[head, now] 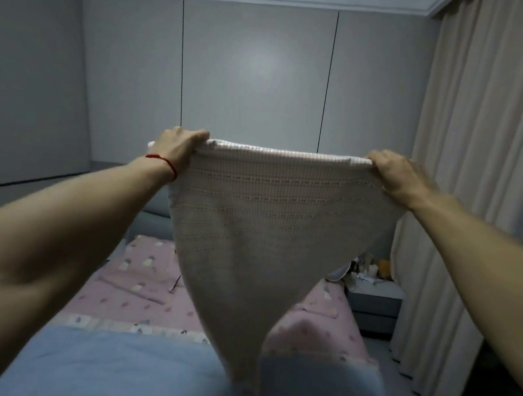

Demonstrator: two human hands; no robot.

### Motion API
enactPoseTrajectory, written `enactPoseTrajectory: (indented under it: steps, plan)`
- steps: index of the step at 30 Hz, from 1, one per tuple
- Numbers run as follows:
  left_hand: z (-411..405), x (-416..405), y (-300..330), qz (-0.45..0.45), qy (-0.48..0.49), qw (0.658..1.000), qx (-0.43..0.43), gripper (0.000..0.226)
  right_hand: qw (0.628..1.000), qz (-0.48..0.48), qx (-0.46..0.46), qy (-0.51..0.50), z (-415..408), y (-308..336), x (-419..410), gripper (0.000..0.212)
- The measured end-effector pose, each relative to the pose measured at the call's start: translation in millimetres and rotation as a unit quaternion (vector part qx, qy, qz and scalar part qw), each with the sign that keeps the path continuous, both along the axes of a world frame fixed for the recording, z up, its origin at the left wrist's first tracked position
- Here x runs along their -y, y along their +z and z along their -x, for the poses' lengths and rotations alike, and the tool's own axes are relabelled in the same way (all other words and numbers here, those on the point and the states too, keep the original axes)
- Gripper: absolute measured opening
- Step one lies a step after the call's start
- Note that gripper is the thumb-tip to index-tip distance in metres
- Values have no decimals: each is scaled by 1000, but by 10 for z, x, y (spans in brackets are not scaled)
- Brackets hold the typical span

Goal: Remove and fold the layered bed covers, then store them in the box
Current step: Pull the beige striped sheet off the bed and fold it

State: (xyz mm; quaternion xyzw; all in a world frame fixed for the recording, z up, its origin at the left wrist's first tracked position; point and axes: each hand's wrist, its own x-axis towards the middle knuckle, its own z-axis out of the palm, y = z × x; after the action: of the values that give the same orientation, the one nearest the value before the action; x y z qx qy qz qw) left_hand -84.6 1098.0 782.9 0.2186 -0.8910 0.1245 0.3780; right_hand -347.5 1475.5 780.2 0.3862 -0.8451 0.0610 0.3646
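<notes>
- Fingers (201, 135) of the left hand (178, 149) curl over the top edge of the knit cover (264, 228) and pinch one upper corner.
- Fingers of the right hand (397, 174) do the same at the other upper corner. Both hands are closed tight on the cloth.
- A red string (165, 162) sits on the left wrist.
- Both arms reach up and forward, and the hands are far apart. The top edge runs straight across between them, pulled flat.
- From that edge the cover hangs down in front of the person. It gets thinner as it drops, and its low tip touches the blue cover (109, 368) on the bed.
- So the cover's long way goes from hand to hand, and the rest of it lies below the fingers. Neither hand looks nearer to the cloth; each holds its own corner.
- I think the next fold means bringing the two hands together, so one corner meets the other.
- Under the blue cover, a pink sheet (128, 293) with little shapes lies on the bed (150, 222).
- A small grey table (373, 303) with little things on top stands beside the bed, on the right.
- A long pale curtain (475, 148) hangs just past the table.
- I cannot see the box anywhere, so putting things away looks like a later step.
</notes>
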Motion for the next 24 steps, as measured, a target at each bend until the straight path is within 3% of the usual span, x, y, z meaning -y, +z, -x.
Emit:
enactPoseTrajectory:
  steps: [5, 9, 14, 16, 19, 24]
  plan:
    - [-419, -161, -1262, -25, -49, 993, 106, 48, 995, -60, 78, 8, -319, -1280, -308, 15]
    - [-1131, -508, -2614, -113, -63, 976, 177, 30, 977, -140, 159, 10, -1039, -2404, -667, 13]
    - [-2184, -1084, -4123, -183, -67, 929, 313, 36, 947, -207, 244, 1, -2174, -3697, -1211, 18]
    - [-2678, -1385, -4699, -197, -74, 906, 367, 28, 934, -240, 265, -5, -2660, -4238, -1455, 19]
    - [-3408, -1885, -5575, -254, -85, 895, 358, 27, 910, -267, 318, -13, -3393, -5131, -1843, 24]
    - [-4233, -2358, -6560, -338, -76, 850, 397, 29, 897, -235, 373, -24, -4323, -6234, -2419, 11]
